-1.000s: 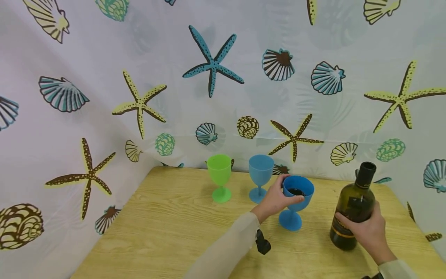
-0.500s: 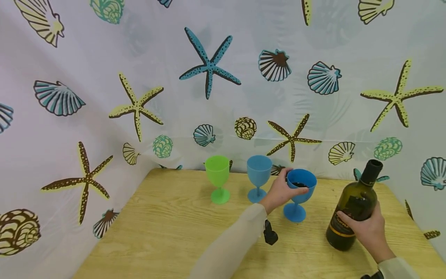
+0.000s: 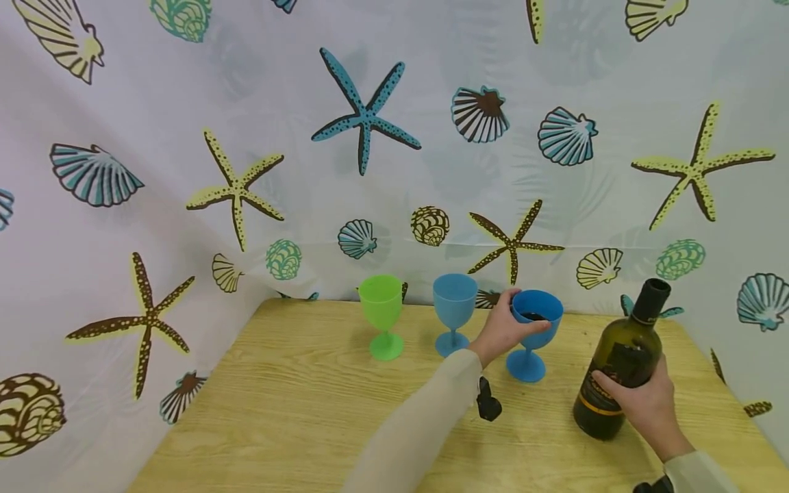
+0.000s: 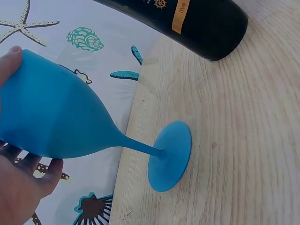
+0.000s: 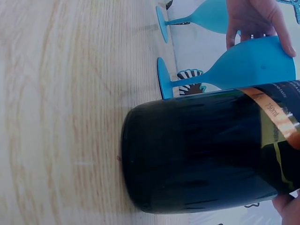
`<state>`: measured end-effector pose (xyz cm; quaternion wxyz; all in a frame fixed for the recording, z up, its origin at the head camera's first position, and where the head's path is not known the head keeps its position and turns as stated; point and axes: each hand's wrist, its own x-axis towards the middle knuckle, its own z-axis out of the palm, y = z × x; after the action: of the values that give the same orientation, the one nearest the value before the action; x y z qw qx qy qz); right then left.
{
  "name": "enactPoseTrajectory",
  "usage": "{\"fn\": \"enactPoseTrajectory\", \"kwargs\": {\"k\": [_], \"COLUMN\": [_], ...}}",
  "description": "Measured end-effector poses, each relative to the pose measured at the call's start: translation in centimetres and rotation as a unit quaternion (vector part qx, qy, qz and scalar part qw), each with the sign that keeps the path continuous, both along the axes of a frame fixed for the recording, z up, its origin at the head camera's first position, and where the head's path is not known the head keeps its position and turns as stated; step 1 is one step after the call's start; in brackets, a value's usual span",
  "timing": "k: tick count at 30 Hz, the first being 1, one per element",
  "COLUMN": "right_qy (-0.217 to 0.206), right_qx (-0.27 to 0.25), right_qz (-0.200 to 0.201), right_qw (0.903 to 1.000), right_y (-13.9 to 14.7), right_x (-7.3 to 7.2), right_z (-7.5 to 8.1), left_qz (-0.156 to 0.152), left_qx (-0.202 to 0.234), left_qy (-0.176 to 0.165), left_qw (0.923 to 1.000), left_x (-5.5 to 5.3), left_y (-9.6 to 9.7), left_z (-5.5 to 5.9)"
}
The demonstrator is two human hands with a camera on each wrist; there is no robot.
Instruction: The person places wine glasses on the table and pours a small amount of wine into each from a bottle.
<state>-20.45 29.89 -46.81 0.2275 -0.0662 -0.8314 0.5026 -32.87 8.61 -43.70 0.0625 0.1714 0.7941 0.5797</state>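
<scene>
Fingers of a person's right hand (image 3: 653,411) wrap a dark green glass bottle with a black label (image 3: 619,370), slightly aslant over the wood-grain surface (image 3: 296,411); whether its base touches, I cannot tell. Apparently uncapped, it could dribble if leaned farther or slide if that grip slackened. Its orange band (image 5: 269,110) reads "750ml"; a ship's-wheel emblem (image 4: 160,3) shows too, while the brand lettering is too blurred to read. Beyond, the left hand (image 3: 502,334) holds the bowl of a deep-blue, plastic-looking goblet (image 4: 89,117), thumb and fingers spread around it. A grip so near the rim might tilt it and spill the dark liquid (image 3: 533,316) inside; a leftward swing could topple the paler blue goblet (image 3: 455,305) nearby. Farther left stands a bright green goblet (image 3: 380,308), before a white cloth printed with starfish and shells (image 3: 277,89).
</scene>
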Motion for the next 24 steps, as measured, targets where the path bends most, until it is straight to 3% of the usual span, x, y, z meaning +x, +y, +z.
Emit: {"fn": "enactPoseTrajectory", "kwargs": {"k": [8, 16, 24], "right_qy": [0.007, 0.004, 0.002], "right_qx": [-0.004, -0.007, -0.009], "right_qz": [0.012, 0.02, 0.015], "right_qw": [0.9999, 0.9998, 0.9998], "right_y": [0.2, 0.14, 0.14], "right_x": [0.0, 0.06, 0.1], "right_z": [-0.13, 0.0, -0.01], "left_qz": [0.014, 0.002, -0.002], "left_qx": [0.0, 0.011, -0.017], "left_qy": [0.001, -0.016, -0.02], "left_qw": [0.9999, 0.9998, 0.9996], "left_x": [-0.49, -0.21, -0.1], "left_y": [0.7, 0.8, 0.75], "left_z": [-0.05, 0.06, 0.03]}}
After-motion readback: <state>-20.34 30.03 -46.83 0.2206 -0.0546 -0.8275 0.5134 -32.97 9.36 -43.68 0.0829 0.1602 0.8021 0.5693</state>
